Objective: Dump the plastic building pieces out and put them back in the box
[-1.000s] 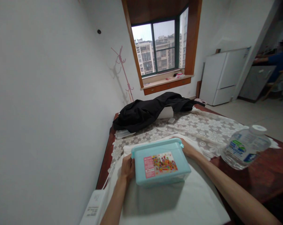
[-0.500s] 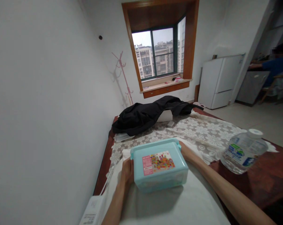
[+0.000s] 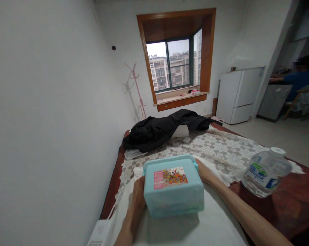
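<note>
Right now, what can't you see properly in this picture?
Head view:
- Inside the turquoise box: its shut lid hides it.
- Sticker words: too small.
- Fingers of the left hand and right hand: behind the box.
- White block: mostly under the black jacket.
- White device: cut off by the bottom edge.

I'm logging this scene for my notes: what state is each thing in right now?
turquoise box: lid on, held between left hand and right hand.
water bottle: capped, standing on the table.
black jacket: lying crumpled.
fridge: doors shut.
</note>
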Tool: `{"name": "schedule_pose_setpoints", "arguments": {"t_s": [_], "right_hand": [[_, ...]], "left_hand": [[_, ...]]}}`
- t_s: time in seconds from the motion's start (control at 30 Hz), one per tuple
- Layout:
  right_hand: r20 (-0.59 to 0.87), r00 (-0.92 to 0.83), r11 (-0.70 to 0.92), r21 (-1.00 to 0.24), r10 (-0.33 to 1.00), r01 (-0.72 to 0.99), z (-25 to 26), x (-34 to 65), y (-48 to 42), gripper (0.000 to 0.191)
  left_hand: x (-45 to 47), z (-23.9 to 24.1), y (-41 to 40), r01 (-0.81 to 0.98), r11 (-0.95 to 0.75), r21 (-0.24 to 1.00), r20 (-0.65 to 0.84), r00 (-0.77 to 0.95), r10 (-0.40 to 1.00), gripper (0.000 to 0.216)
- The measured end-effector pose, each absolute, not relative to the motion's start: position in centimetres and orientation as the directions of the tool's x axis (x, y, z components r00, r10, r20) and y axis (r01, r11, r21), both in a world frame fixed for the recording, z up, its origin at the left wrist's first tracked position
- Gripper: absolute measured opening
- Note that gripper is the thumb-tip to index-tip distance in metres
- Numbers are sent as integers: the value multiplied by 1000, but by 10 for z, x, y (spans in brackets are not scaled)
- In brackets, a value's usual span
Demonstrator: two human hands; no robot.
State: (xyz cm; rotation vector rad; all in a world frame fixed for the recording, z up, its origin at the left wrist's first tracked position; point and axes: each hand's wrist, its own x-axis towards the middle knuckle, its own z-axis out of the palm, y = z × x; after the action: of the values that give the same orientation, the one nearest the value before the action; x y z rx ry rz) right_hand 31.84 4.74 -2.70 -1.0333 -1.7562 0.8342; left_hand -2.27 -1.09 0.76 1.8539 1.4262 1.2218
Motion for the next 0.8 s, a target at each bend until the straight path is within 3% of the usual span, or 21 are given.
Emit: {"name": "schedule_pose_setpoints", "arguments": {"t_s": [0.2, 0.3, 0.43, 0.57, 0.73, 0.8], "right_hand": [[328, -293, 408, -871, 898, 273, -33, 317, 52, 15], [319, -208, 363, -902, 925, 232, -37, 319, 55, 19], [269, -13, 269, -959, 963, 87, -41, 322, 58, 50], [242, -118, 234, -969, 963, -75, -47, 319, 57, 80], [234, -144, 249, -963, 961, 99, -55, 312, 54, 49], [239, -113, 254, -955, 964, 150, -58, 313, 54, 46]], "left_hand": [[-19, 10, -11, 522, -367, 770, 403, 49, 914, 32], [-17, 11, -10, 527, -383, 759, 416, 61, 908, 34], [-17, 13, -10, 543, -381, 748, 415, 65, 908, 37], [-17, 15, -16, 561, -371, 740, 426, 35, 904, 37], [-18, 13, -16, 564, -315, 763, 384, -4, 923, 41], [-18, 13, -14, 553, -286, 782, 352, -14, 936, 43]]}}
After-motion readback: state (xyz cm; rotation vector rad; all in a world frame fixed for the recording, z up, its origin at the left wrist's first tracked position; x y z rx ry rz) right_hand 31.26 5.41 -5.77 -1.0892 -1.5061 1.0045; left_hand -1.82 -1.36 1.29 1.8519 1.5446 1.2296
